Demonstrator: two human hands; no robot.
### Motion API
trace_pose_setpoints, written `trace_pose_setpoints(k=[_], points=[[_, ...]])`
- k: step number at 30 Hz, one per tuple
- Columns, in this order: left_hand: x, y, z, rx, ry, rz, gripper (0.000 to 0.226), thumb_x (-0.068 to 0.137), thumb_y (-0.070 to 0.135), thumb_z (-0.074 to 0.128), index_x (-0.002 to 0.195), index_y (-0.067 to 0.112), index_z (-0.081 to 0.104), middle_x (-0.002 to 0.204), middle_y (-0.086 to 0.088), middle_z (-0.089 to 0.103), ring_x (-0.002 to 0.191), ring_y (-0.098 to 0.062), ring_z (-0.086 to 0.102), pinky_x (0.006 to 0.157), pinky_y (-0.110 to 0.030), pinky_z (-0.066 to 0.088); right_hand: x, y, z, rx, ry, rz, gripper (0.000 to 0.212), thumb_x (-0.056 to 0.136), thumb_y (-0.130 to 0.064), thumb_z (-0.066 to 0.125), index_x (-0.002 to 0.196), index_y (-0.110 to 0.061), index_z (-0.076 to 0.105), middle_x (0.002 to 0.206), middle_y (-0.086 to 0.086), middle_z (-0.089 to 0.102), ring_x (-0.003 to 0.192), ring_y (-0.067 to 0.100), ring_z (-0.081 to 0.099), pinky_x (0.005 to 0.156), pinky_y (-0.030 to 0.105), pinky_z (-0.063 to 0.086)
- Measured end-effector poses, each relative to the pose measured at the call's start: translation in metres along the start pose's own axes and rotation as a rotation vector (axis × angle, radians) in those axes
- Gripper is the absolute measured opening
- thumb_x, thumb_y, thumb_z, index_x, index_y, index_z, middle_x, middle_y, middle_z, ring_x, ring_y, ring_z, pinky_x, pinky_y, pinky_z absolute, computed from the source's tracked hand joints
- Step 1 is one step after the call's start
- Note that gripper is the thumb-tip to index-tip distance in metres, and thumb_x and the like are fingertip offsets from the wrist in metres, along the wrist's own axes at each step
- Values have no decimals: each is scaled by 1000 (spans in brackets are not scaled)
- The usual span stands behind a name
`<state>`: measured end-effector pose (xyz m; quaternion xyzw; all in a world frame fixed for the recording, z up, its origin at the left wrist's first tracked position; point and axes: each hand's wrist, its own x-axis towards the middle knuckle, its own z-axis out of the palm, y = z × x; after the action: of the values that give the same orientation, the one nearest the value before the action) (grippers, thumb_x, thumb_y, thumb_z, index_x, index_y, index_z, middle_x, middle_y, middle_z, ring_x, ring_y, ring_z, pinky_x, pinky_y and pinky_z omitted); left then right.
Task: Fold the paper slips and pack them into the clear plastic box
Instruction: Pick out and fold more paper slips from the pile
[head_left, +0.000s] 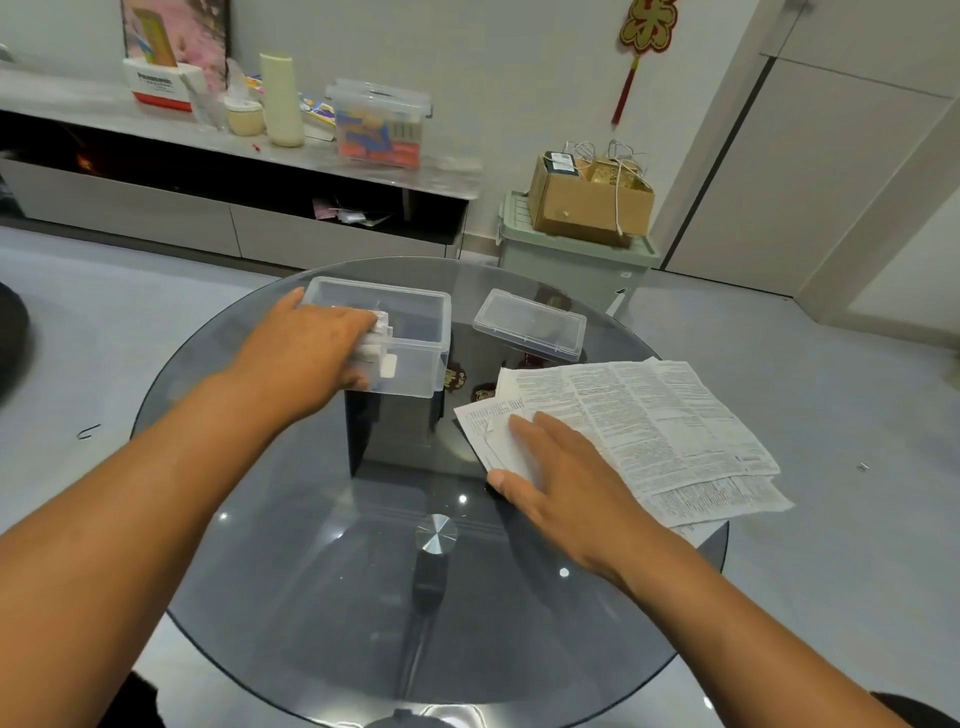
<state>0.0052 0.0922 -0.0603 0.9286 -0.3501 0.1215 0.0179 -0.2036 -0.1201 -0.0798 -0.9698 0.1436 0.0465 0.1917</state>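
Round smoked-glass tabletop (322, 597). Right hand (566, 483): flat, open, pressing thin, limp printed paper slips (649, 431); best lifted by an edge. Left hand (306, 353): gripping folded slips at clear plastic box (415, 332). Lid (530, 325) beyond.

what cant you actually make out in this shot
- Head view: how many folded slips sit in the clear plastic box; the left hand covers them.
- Head view: whether the left hand grips a slip; its fingertips are out of sight inside the box.
- Head view: print on the paper sheets; too small.
- Head view: how many sheets are stacked; they overlap under the right hand.
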Motion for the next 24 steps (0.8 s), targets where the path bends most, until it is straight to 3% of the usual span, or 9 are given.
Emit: trace_pose_setpoints(k=[4, 7, 9, 12, 15, 19, 21, 24], points=[[-1, 3, 4, 8, 31, -2, 83, 83, 41, 79, 152, 27, 35, 145, -2, 54, 137, -26, 47, 123, -55, 9, -4, 4, -3, 41, 177, 69, 71, 96, -60, 54, 156, -28, 33, 157, -4, 36, 142, 22, 36, 118, 43, 34], [-6, 22, 1, 52, 123, 105, 97, 78, 38, 83, 156, 22, 29, 156, -9, 40, 148, -30, 32, 124, -57, 6, -5, 7, -2, -29, 182, 135, 79, 91, -66, 55, 155, -28, 31, 153, -2, 40, 138, 24, 41, 114, 48, 39], [-11, 43, -3, -44, 188, 231, 93, 80, 38, 81, 156, 18, 31, 159, -10, 37, 150, -30, 28, 126, -51, 11, -5, 7, -3, -31, 174, 149, 78, 92, -62, 55, 156, -27, 28, 155, -1, 38, 138, 25, 41, 114, 47, 40], [-18, 76, -3, -229, 142, 379, 78, 92, 48, 64, 158, 25, 27, 164, 1, 28, 154, -17, 18, 125, -35, 8, -3, 5, -7, -3, 179, 170, 70, 97, -47, 53, 158, -24, 26, 158, 1, 34, 137, 26, 42, 112, 44, 41], [-25, 96, 6, -339, 19, 422, 65, 102, 51, 43, 159, 29, 23, 167, 8, 18, 155, -8, 6, 123, -26, -1, 0, 10, -9, 4, 209, 194, 51, 99, -38, 54, 145, -17, 46, 146, 3, 43, 126, 26, 49, 102, 41, 46], [-26, 91, 24, -265, -37, 414, 63, 103, 55, 31, 160, 28, 22, 168, 4, 17, 156, -14, 5, 126, -31, -2, 2, 20, -11, 7, 232, 193, 27, 99, -31, 53, 112, -10, 64, 121, 3, 53, 107, 24, 54, 88, 37, 47], [-24, 84, 27, -245, -49, 377, 64, 102, 57, 30, 160, 28, 23, 167, 2, 19, 156, -16, 6, 126, -32, 0, 0, 19, -13, 15, 219, 178, 28, 96, -37, 55, 109, -13, 63, 115, 0, 52, 105, 22, 54, 83, 35, 46], [-21, 74, 23, -200, -68, 294, 64, 102, 60, 28, 160, 34, 18, 168, 2, 16, 156, -16, 4, 127, -37, -1, -2, 16, -12, 6, 161, 164, 37, 92, -44, 56, 118, -18, 54, 118, -2, 48, 108, 21, 49, 88, 38, 47]])
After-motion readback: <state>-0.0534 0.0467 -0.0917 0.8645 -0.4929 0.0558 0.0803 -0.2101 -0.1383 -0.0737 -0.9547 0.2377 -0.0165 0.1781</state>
